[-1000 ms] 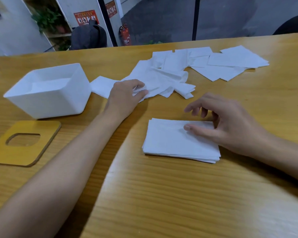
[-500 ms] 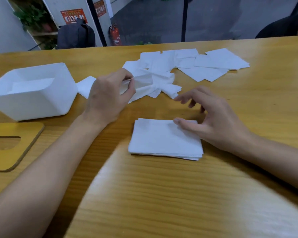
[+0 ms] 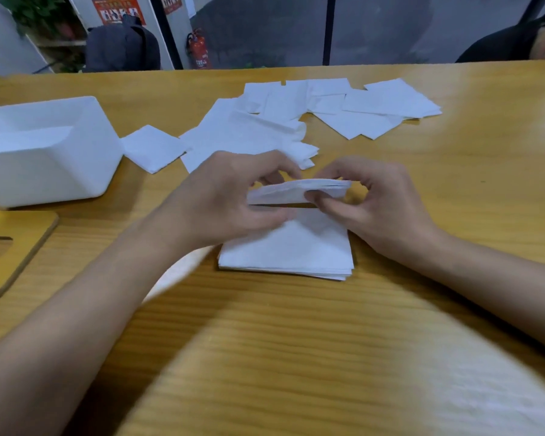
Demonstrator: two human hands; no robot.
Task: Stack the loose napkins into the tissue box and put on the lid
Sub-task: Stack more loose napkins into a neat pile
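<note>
Head view, the only view. Both hands meet over the middle of the table (image 3: pixel 296 357). The left hand (image 3: pixel 233 196) and the right hand (image 3: pixel 378 209) each pinch one end of a single folded napkin (image 3: pixel 296 190), fingers curled over its top and thumbs under it. The napkin is held flat, just above the far edge of the stack (image 3: pixel 290 250); whether its underside touches the stack cannot be told.

The stack lies square on the table under the hands, its edges fairly even. The loose napkins (image 3: pixel 328 111) lie spread and overlapping farther back, a good many not yet gathered. The tissue box (image 3: pixel 44 152) stands open at the left, well apart from the stack. The lid (image 3: pixel 10 247) lies flat on the table in front of the box, partly out of frame.

Judgement: the step in hand is laying this napkin on the stack; the task is at an early-to-middle stage. To do it well, both ends should come down level, corners matched to the sheet below, the sheet pressed flat before the fingers let go. Thin paper slides and creases easily, so a one-sided release risks skewing the top sheets
</note>
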